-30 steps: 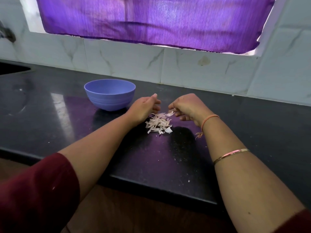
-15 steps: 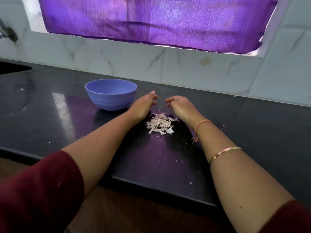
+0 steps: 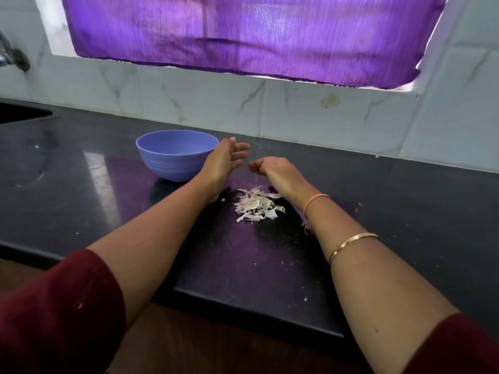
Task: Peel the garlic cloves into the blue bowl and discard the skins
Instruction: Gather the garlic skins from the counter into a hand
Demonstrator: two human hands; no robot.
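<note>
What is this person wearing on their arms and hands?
A dark red left sleeve and right sleeve cover the upper arms; the forearms are bare. The right wrist has an orange thread with a frayed end, and higher up a thin gold-coloured bangle. Left hand and right hand show no gloves.

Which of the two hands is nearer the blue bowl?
The left hand, fingers straight beside the blue bowl; the right hand, wearing an orange thread, sits farther off.
</note>
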